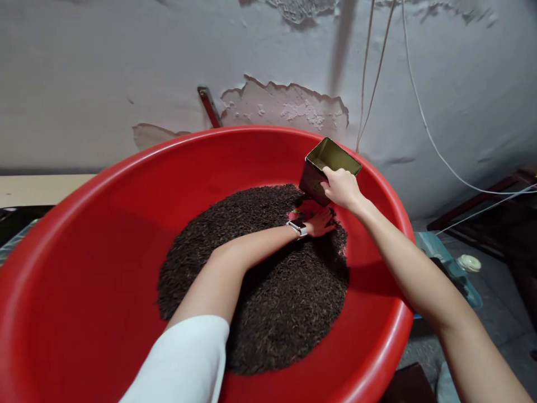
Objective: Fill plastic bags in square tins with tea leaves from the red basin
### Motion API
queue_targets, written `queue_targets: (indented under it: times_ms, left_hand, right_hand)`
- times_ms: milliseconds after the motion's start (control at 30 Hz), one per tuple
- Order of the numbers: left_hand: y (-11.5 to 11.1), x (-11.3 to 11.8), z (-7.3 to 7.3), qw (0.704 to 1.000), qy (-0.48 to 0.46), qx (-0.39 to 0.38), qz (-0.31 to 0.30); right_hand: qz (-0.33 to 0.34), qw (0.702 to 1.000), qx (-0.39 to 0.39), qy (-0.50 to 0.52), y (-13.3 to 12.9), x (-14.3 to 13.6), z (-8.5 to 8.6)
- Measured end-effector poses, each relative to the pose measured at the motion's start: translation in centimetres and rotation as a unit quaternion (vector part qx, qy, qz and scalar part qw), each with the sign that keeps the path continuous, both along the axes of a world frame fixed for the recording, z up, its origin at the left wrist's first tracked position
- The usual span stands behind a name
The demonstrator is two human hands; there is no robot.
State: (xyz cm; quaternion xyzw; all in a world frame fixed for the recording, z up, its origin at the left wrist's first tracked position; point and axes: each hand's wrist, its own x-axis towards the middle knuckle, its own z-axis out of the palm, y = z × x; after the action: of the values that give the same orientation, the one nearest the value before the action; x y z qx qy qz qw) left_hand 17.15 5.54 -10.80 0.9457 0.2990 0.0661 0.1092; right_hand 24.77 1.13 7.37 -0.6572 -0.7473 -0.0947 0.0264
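A smooth, round red basin [100,263] holds dark, coarse shreds [285,319]. At their far right, the left hand [319,223] lies open against them; just beyond, the right hand [343,187] grips a boxy, open-topped tin [312,180] by its rim.

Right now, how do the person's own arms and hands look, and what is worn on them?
A short white sleeve covers the left upper arm. Above the left hand sits a watch with a dark face and pale band. The right hand and forearm are bare; no sleeve shows there.
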Motion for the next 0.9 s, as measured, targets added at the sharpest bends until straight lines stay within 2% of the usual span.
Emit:
queue_targets:
  times_ms: [167, 267, 400, 500, 667, 900]
  left_hand:
    - [-4.8, -0.1, -0.4, 0.99, 0.068, -0.093, -0.081]
    - [-7.4, -1.1, 0.2, 0.977, 0.085, -0.156, -0.114]
    - [-9.6, -3.5, 1.7, 0.974, 0.069, -0.177, -0.124]
    - [-10.5, -5.9, 3.1, 0.975, 0.071, -0.18, -0.112]
    - [-10.9, -9.6, 5.6, 0.981, 0.096, -0.158, -0.057]
    - [-9.6, -12.6, 8.2, 0.994, 0.095, -0.048, 0.033]
  right_hand:
    - [0.02, 0.999, -0.033, -0.007, 0.0, -0.8, -1.3]
    - [0.03, 0.998, -0.049, -0.015, 0.1, -1.1, -2.2]
    - [0.031, 0.997, -0.067, -0.017, 0.1, -1.3, -2.8]
    - [0.026, 0.996, -0.081, -0.016, 0.0, -1.4, -2.9]
    - [0.026, 0.995, -0.091, -0.008, -0.1, -1.4, -2.9]
    - [0.03, 0.995, -0.093, -0.009, 0.0, -1.2, -2.7]
